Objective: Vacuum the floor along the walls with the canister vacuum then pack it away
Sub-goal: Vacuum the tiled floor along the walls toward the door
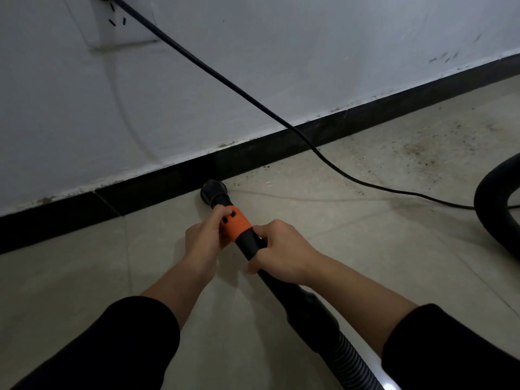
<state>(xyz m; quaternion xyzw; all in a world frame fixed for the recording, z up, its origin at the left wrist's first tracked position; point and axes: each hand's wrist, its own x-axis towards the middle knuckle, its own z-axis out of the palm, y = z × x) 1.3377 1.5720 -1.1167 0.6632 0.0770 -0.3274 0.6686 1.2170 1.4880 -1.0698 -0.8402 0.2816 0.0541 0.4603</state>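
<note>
1. Head view: the left hand (205, 235) curls its fingers round the wand's orange collar (239, 225), near the baseboard (140, 190).
2. The nozzle (214, 191) sits at the foot of the baseboard.
3. The right hand (284, 249) grips the wand (277, 285), farther from the baseboard.
4. Grit (416, 153) along the baseboard to the right looks unvacuumed, so vacuuming seems partway and packing away remains.

Left hand (205, 235): gripping the orange collar (237, 225).
Right hand (281, 250): wrapped round the black tube (247, 244) just behind.
Nozzle (214, 191): on the tiled floor (365, 249), against the black skirting (140, 190).
Power cord (225, 77): slanting from wall socket (123, 29) to floor.
</note>
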